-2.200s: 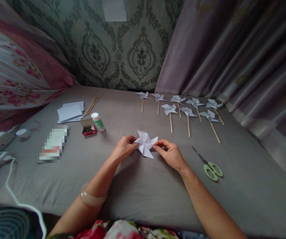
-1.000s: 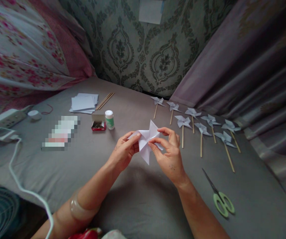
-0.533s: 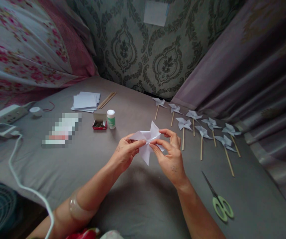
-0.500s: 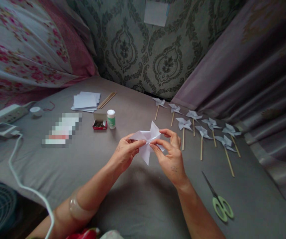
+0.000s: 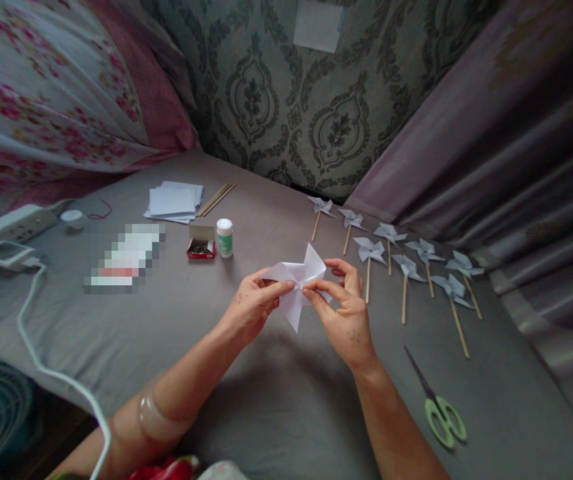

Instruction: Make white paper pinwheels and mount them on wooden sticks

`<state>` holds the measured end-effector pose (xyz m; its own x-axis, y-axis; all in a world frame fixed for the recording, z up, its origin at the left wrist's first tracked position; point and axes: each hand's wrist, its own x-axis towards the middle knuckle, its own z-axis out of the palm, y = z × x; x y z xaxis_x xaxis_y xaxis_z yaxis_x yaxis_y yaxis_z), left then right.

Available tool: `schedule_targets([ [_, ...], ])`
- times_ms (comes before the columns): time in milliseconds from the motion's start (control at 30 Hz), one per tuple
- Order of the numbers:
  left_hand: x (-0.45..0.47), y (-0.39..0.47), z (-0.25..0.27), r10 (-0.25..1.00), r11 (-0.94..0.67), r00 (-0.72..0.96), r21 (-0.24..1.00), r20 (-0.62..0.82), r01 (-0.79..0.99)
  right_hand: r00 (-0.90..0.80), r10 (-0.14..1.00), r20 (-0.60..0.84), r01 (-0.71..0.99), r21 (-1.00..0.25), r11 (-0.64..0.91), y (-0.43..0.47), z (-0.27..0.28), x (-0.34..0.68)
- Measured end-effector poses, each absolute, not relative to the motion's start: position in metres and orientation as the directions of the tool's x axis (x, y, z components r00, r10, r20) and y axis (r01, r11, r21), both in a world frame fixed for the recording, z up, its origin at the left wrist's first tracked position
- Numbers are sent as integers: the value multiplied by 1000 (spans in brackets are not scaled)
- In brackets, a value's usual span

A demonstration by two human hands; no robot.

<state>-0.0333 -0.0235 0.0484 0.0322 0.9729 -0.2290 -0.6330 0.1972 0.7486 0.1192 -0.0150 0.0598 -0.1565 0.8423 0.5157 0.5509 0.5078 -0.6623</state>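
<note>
A white paper pinwheel (image 5: 294, 310) with folded blades is held up between my two hands, above the grey sheet. My left hand (image 5: 256, 301) is closed on its left side, the thumb lying near the centre. At the centre, the thumb and index finger of my right hand (image 5: 344, 307) pinch together; the other fingers curl behind the right blade. Whether a pin sits in that pinch is too small to tell. No stick shows on this pinwheel. Beyond my left hand stand an opened small red box (image 5: 201, 249) of dark little pieces and a white-and-green bottle (image 5: 225, 239).
Several finished pinwheels (image 5: 369, 251) on sticks lie at right. Scissors (image 5: 439, 407) with green handles lie near my right forearm. Stacked white paper (image 5: 172, 202) and wooden sticks (image 5: 216, 199) lie at the back left. A power strip (image 5: 14, 230) and white cable (image 5: 41, 363) run along the left.
Both hands stay on the pinwheel in nearly the same place. My right fingers have shifted very slightly at its centre, and the view has moved a little.
</note>
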Motion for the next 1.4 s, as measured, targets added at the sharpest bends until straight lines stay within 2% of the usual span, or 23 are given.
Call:
schedule_targets([
  [433,-33,-24,53,973,191,22,755,-228,-627,-163,853,497,544,-676,498,-14,59,119],
  [867,-32,-23,43,993,115,37,789,-116,-604,-152,866,477,551,-686,475,-14,59,118],
  [1067,-30,-23,42,996,82,14,829,-89,-553,-127,896,427,512,-745,428,-11,56,118],
  [1400,-28,-23,40,994,62,-49,877,-97,-476,-104,964,246,338,-902,267,-1,44,118],
])
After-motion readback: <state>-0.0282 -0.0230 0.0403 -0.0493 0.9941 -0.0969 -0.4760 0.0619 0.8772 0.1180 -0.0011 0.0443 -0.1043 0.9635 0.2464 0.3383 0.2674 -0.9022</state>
